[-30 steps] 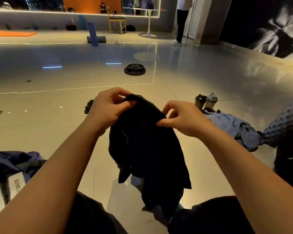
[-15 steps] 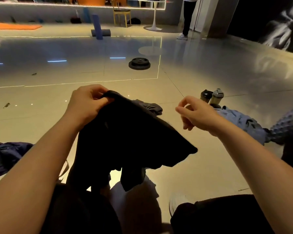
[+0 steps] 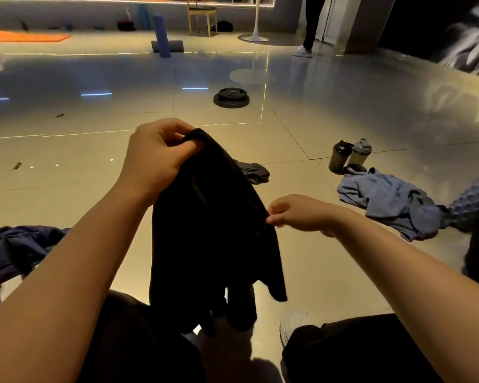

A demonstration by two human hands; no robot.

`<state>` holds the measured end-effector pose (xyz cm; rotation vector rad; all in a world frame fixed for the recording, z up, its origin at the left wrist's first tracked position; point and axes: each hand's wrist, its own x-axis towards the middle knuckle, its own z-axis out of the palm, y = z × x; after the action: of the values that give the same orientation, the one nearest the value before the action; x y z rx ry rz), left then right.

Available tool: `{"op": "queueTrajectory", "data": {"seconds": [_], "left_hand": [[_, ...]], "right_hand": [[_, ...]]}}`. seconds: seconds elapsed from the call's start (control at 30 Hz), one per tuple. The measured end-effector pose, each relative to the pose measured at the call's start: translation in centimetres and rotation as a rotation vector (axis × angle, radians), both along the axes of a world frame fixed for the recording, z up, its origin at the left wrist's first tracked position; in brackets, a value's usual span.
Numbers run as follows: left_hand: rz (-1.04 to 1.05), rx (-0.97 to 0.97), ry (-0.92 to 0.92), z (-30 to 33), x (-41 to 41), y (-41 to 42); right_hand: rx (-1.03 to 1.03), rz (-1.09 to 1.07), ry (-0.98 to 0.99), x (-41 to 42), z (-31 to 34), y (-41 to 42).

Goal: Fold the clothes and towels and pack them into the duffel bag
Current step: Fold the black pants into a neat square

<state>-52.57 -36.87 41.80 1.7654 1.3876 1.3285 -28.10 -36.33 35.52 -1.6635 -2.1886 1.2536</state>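
A black garment (image 3: 213, 230) hangs in front of me above my knees. My left hand (image 3: 158, 156) grips its top edge, fingers curled round the fabric. My right hand (image 3: 299, 214) pinches the garment's right edge between thumb and fingertips, lower down. A crumpled blue-grey towel (image 3: 387, 200) lies on the floor to the right. A dark grey cloth (image 3: 253, 172) lies on the floor behind the garment, partly hidden by it. The dark blue duffel bag (image 3: 14, 250) sits at the left edge, partly hidden by my left forearm.
Two shaker bottles (image 3: 349, 157) stand beyond the towel. A knobbed foam roller (image 3: 473, 200) lies at the right edge. A black weight plate (image 3: 231, 98) rests on the glossy floor farther out. A person's legs (image 3: 307, 31), a chair and rollers stand at the back.
My right hand let go of the garment's top, dropped lower and now pinches its right edge. The left hand kept its grip and the garment now hangs more vertically.
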Motion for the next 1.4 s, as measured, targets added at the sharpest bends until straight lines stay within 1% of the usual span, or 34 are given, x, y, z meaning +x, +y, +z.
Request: {"op": "queueTrajectory", "data": {"seconds": [0.03, 0.1, 0.13, 0.17, 0.23, 0.27, 0.33, 0.4, 0.5, 0.57, 0.63, 0.67, 0.7, 0.77, 0.8, 0.83, 0.93, 1.0, 1.03, 1.07, 1.13, 1.17, 1.23, 1.3, 1.4], "left_hand": [[0.017, -0.024, -0.013, -0.2, -0.4, 0.2], [0.037, -0.074, -0.034, -0.9, -1.0, 0.6], [0.040, -0.101, -0.032, -1.2, -1.3, 0.8], [0.040, -0.127, -0.018, -1.6, -1.4, 0.9], [0.043, -0.179, 0.025, -2.2, -1.6, 1.2], [0.051, -0.198, 0.047, -2.5, -1.6, 1.4], [0.073, -0.214, 0.098, -2.9, -1.6, 1.7], [0.092, -0.216, 0.170, -3.1, -1.6, 1.9], [0.079, -0.206, 0.264, -3.0, -1.2, 1.8], [0.043, -0.180, 0.285, -2.7, -0.5, 1.4], [0.001, -0.137, 0.263, -2.4, 0.7, 0.9], [-0.021, -0.111, 0.254, -2.3, 1.4, 0.6], [-0.044, -0.084, 0.252, -2.1, 2.3, 0.4], [-0.072, -0.051, 0.242, -2.0, 4.0, 0.0], [-0.078, -0.051, 0.217, -1.9, 4.7, -0.1], [-0.084, -0.066, 0.173, -1.8, 5.2, -0.2], [-0.154, -0.195, -0.065, -1.2, 5.6, 0.2], [-0.313, -0.344, -0.222, -1.4, 5.0, 0.7], [-0.390, -0.416, -0.219, -1.8, 4.6, 0.9], [-0.444, -0.467, -0.155, -2.5, 4.4, 1.0], [-0.483, -0.510, 0.087, -4.3, 3.8, 1.3], [-0.469, -0.514, 0.193, -5.1, 3.4, 1.5], [-0.372, -0.514, 0.284, -6.2, 1.9, 2.1], [-0.246, -0.501, 0.346, -6.5, -0.3, 2.6], [-0.154, -0.445, 0.446, -6.3, -2.6, 2.6]], "right_hand": [[0.018, -0.078, 0.044, 0.4, 0.2, 0.2], [0.089, -0.311, 0.205, 1.2, 1.2, 0.4], [0.167, -0.413, 0.254, 1.6, 1.7, 0.6], [0.276, -0.463, 0.252, 2.1, 2.3, 0.7], [0.494, -0.402, 0.146, 3.0, 3.4, 0.8], [0.561, -0.344, 0.105, 3.4, 3.9, 0.6], [0.627, -0.269, 0.020, 4.2, 4.7, 0.4], [0.624, -0.220, -0.130, 5.2, 5.0, 0.3], [0.498, -0.190, -0.280, 6.2, 4.9, 0.4], [0.440, -0.184, -0.402, 6.3, 4.6, 0.4], [0.439, -0.175, -0.523, 5.8, 4.3, 0.2], [0.450, -0.167, -0.501, 5.3, 4.1, 0.1], [0.428, -0.156, -0.374, 4.5, 4.1, -0.3], [0.254, -0.129, 0.061, 1.9, 4.3, -1.5], [0.192, -0.116, 0.218, 0.6, 4.4, -1.9], [0.190, -0.103, 0.307, -0.6, 4.5, -2.2], [0.311, -0.186, 0.424, -2.1, 5.2, -1.9], [0.355, -0.258, 0.466, -1.6, 5.5, -1.6], [0.381, -0.285, 0.477, -1.1, 5.6, -1.5], [0.421, -0.313, 0.484, -0.5, 5.6, -1.4], [0.493, -0.373, 0.523, 0.8, 5.5, -1.2], [0.516, -0.406, 0.547, 1.5, 5.6, -1.1], [0.548, -0.459, 0.539, 3.2, 5.6, -0.7], [0.523, -0.485, 0.437, 5.3, 5.2, -0.4], [0.338, -0.412, 0.131, 7.2, 4.2, -0.4]]}}
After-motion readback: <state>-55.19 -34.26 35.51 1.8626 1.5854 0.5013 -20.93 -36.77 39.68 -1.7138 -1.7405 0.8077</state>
